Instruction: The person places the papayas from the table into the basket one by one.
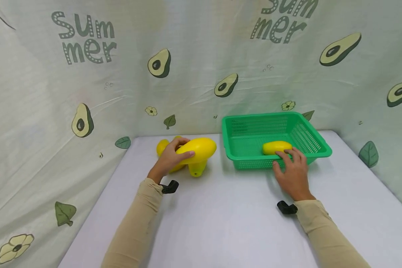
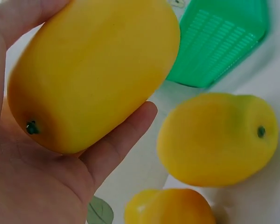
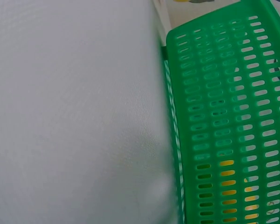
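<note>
My left hand (image 1: 170, 156) grips a large yellow mango (image 1: 202, 147), thumb on its near side; the left wrist view shows fingers beneath it and a dark stem end. More yellow mangoes lie right behind and below that hand, one with its tip (image 1: 196, 171) toward me, another mango (image 2: 219, 140) beside the held one in the left wrist view. My right hand (image 1: 293, 176) holds the front rim of a green basket (image 1: 251, 163), fingertips over it and thumb outside. Inside the basket, next to those fingertips, lies one mango (image 1: 275, 147). The right wrist view shows no fingers.
The basket stands at the back right of a white-covered table (image 1: 221, 219). A pale cloth (image 1: 187, 100) printed with avocados and leaves hangs behind the table and along its left and right sides. Black wrist mounts (image 1: 170, 187) sit at both cuffs.
</note>
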